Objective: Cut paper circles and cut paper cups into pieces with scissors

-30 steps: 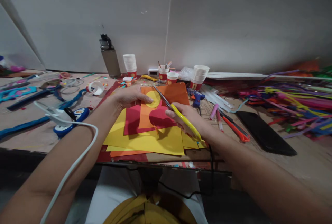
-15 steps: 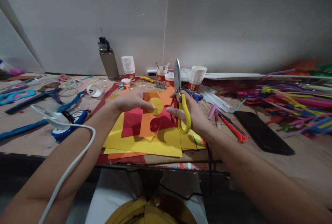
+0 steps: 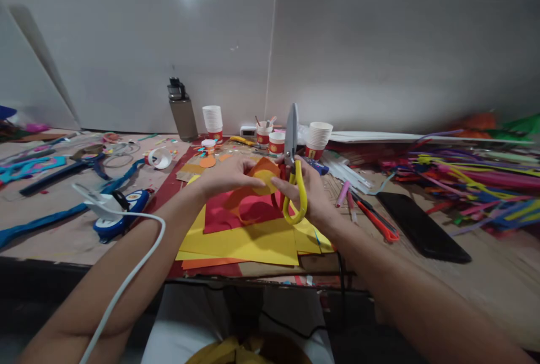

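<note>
My left hand (image 3: 230, 177) pinches a sheet of orange paper (image 3: 258, 168) with a yellow paper circle (image 3: 266, 180) lying on its face. My right hand (image 3: 310, 187) holds a pair of scissors (image 3: 294, 167) with yellow handles, blades pointing up, while its thumb presses the circle's right edge. A curved cut-out shows in the lower part of the orange paper. Beneath both hands lie red paper (image 3: 219, 213) and larger yellow sheets (image 3: 253, 248). The fingers behind the paper are hidden.
Stacked paper cups (image 3: 212, 119), a bottle (image 3: 183, 119) and another cup stack (image 3: 319, 136) stand at the back. A black phone (image 3: 422, 226) and a red-handled tool (image 3: 377, 218) lie right, beside colourful strips (image 3: 485, 184). A white cable (image 3: 143, 257) crosses my left forearm.
The view has tilted up, showing the wall's top. Both hands have drawn closer together, and the orange paper is now angled and bent. An orange cut-out near the cups has come into view.
</note>
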`<state>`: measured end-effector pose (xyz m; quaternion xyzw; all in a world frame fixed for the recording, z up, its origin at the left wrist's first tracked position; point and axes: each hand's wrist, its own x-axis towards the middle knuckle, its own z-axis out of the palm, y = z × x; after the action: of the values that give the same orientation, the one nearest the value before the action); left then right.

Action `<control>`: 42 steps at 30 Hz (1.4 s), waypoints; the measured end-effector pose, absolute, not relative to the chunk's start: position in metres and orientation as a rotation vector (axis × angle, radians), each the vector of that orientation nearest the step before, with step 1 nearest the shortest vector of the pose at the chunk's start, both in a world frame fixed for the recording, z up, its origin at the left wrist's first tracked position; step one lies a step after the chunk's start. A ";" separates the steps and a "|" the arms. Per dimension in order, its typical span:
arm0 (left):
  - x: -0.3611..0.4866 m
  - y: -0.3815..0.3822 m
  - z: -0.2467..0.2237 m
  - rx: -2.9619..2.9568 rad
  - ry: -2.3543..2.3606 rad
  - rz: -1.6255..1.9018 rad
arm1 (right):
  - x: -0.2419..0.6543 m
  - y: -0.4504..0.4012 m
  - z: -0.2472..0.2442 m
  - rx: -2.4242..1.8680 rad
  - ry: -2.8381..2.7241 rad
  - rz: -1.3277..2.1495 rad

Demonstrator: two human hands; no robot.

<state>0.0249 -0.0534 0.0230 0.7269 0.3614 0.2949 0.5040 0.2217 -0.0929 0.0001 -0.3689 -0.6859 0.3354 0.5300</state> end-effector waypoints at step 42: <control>0.094 -0.068 -0.009 0.640 0.574 1.472 | 0.211 -0.070 -0.009 -0.788 -1.239 0.881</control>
<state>0.0940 -0.0684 -0.0092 0.2827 0.2533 0.6501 0.6582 0.2106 -0.0697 -0.0089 -0.3476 -0.5465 0.3888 0.6553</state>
